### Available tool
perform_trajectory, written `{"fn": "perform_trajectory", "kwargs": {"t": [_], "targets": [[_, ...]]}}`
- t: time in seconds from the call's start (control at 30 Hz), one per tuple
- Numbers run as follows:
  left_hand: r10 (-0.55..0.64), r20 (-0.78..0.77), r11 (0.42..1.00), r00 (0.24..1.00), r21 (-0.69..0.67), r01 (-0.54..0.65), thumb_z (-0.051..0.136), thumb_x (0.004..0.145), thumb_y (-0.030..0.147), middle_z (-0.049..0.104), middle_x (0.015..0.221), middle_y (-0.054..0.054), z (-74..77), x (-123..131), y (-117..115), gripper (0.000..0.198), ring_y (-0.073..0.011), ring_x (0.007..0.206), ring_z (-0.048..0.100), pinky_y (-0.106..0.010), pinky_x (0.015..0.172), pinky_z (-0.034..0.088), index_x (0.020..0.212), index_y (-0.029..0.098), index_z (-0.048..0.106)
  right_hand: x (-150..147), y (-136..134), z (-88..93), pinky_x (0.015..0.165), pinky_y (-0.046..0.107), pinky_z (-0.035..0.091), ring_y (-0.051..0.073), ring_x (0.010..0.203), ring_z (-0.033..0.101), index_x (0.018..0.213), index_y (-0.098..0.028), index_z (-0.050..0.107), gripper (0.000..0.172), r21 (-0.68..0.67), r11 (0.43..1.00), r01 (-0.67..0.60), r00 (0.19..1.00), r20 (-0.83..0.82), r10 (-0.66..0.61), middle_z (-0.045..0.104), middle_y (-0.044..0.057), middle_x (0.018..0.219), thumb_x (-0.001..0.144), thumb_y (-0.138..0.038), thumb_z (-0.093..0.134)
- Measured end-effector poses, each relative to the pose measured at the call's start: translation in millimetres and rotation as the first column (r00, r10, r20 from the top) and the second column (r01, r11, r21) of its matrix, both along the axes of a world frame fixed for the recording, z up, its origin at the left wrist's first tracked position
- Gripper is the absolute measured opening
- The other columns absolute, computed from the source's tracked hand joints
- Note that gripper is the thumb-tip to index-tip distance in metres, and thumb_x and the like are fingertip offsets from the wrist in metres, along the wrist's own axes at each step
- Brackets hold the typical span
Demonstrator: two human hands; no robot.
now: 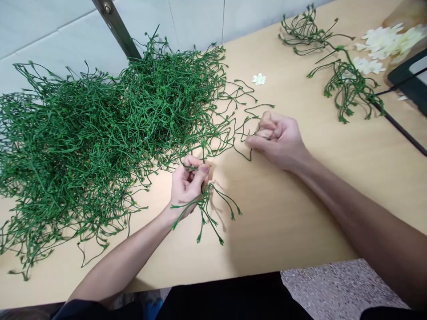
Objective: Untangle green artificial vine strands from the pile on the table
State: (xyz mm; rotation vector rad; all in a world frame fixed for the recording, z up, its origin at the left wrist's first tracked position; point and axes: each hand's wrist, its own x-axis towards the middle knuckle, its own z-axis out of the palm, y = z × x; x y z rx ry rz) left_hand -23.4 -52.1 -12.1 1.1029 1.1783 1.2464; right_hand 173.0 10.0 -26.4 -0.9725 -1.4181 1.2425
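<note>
My left hand [191, 182] pinches a green plastic flower stem [208, 202] between thumb and fingers. Its branched sprays hang below the hand, fanned out toward me, and part of it stands up above the thumb. Farther right, my right hand [278, 138] is closed at the edge of some loose green sprigs [238, 129]. A thin sprig shows by its thumb, but the curled fingers hide how it is held. Left of both hands lies a large tangled heap of green plastic stems [110, 120].
Bunched green stems [353, 84] lie at the far right by white petals [380, 42] and a dark-edged object [412, 78]. One white blossom [259, 79] rests on the wooden table [283, 226]. A metal post [118, 29] stands behind the heap, against the tiled wall [196, 22].
</note>
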Motion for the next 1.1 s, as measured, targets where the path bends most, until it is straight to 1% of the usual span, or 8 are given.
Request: {"fn": "perform_trajectory", "kwargs": {"t": [0.13, 0.2, 0.33, 0.43, 0.6, 0.83, 1.0, 1.1], "targets": [[-0.027, 0.029, 1.000, 0.999, 0.012, 0.027, 0.077, 0.075, 0.050, 0.053, 0.051, 0.006, -2.9, 0, 8, 0.041, -0.0043, 0.041, 0.042, -0.017, 0.041, 0.032, 0.073, 0.017, 0.054, 2, -1, 1.8, 0.049, 0.024, 0.039, 0.009, 0.054, 0.043, 0.065, -0.023, 0.031, 0.053, 0.037, 0.999, -0.023, 1.000, -0.002, 0.023, 0.036, -0.006, 0.059, 0.071, -0.034, 0.083], [-0.043, 0.052, 0.999, 0.998, 0.014, 0.042, 0.077, 0.074, 0.049, 0.055, 0.052, 0.006, -4.2, 0, 12, 0.040, -0.0047, 0.041, 0.045, -0.017, 0.041, 0.034, 0.075, 0.017, 0.054, 0, -2, 3.1, 0.052, 0.026, 0.043, 0.010, 0.056, 0.047, 0.061, -0.022, 0.034, 0.050, 0.094, 0.996, -0.002, 1.000, 0.022, 0.000, 0.042, -0.004, 0.061, 0.073, -0.035, 0.081], [-0.102, 0.061, 0.995, 0.993, 0.026, 0.100, 0.077, 0.076, 0.048, 0.057, 0.052, 0.005, -3.8, 0, 14, 0.038, -0.0057, 0.042, 0.048, -0.017, 0.041, 0.036, 0.077, 0.017, 0.055, -5, -1, 0.1, 0.058, 0.028, 0.048, 0.012, 0.061, 0.052, 0.067, -0.020, 0.056, 0.026, 0.237, 0.971, -0.014, 0.994, 0.105, -0.011, 0.055, -0.001, 0.067, 0.075, -0.030, 0.079], [-0.121, 0.035, 0.992, 0.992, 0.028, 0.120, 0.075, 0.078, 0.046, 0.058, 0.053, 0.004, -2.2, 1, 12, 0.036, -0.0060, 0.043, 0.048, -0.017, 0.041, 0.037, 0.077, 0.017, 0.055, -5, 1, -5.2, 0.070, 0.032, 0.053, 0.016, 0.072, 0.061, 0.078, -0.019, 0.065, 0.013, 0.322, 0.944, -0.063, 0.987, 0.158, 0.012, 0.066, 0.003, 0.077, 0.077, -0.026, 0.075], [-0.123, 0.019, 0.992, 0.992, 0.024, 0.122, 0.073, 0.081, 0.045, 0.058, 0.054, 0.005, -2.9, 1, 11, 0.034, -0.0057, 0.043, 0.048, -0.016, 0.043, 0.038, 0.079, 0.017, 0.054, -5, 1, -7.3, 0.072, 0.033, 0.054, 0.017, 0.075, 0.063, 0.080, -0.019, 0.068, 0.005, 0.348, 0.933, -0.088, 0.974, 0.226, 0.008, 0.068, 0.004, 0.079, 0.080, -0.023, 0.070], [-0.109, 0.021, 0.994, 0.994, -0.025, 0.109, 0.074, 0.079, 0.045, 0.058, 0.059, 0.004, -5.5, -1, 11, 0.033, -0.0058, 0.046, 0.051, -0.016, 0.045, 0.040, 0.083, 0.016, 0.057, -7, -2, -3.1, 0.071, 0.032, 0.053, 0.017, 0.071, 0.062, 0.077, -0.019, 0.066, 0.006, 0.310, 0.949, -0.061, 0.972, 0.237, -0.015, 0.067, 0.004, 0.076, 0.081, -0.023, 0.069], [-0.083, 0.004, 0.996, 0.997, -0.035, 0.083, 0.074, 0.079, 0.042, 0.058, 0.062, 0.005, -2.5, 2, 10, 0.039, -0.0075, 0.049, 0.055, -0.016, 0.045, 0.041, 0.105, 0.017, 0.058, -8, -2, -3.0, 0.071, 0.031, 0.054, 0.016, 0.072, 0.063, 0.078, -0.018, 0.067, 0.007, 0.304, 0.952, -0.040, 0.974, 0.224, -0.031, 0.068, 0.004, 0.077, 0.082, -0.024, 0.068], [-0.064, -0.090, 0.998, 0.994, 0.019, 0.066, 0.074, 0.077, 0.036, 0.059, 0.069, 0.003, -2.0, 2, 9, 0.028, -0.0069, 0.052, 0.054, -0.017, 0.047, 0.042, 0.093, 0.017, 0.060, -8, -2, -6.1, 0.074, 0.031, 0.055, 0.016, 0.075, 0.065, 0.085, -0.018, 0.068, 0.010, 0.270, 0.963, 0.014, 0.988, 0.144, -0.055, 0.069, 0.004, 0.081, 0.082, -0.027, 0.070]]}}
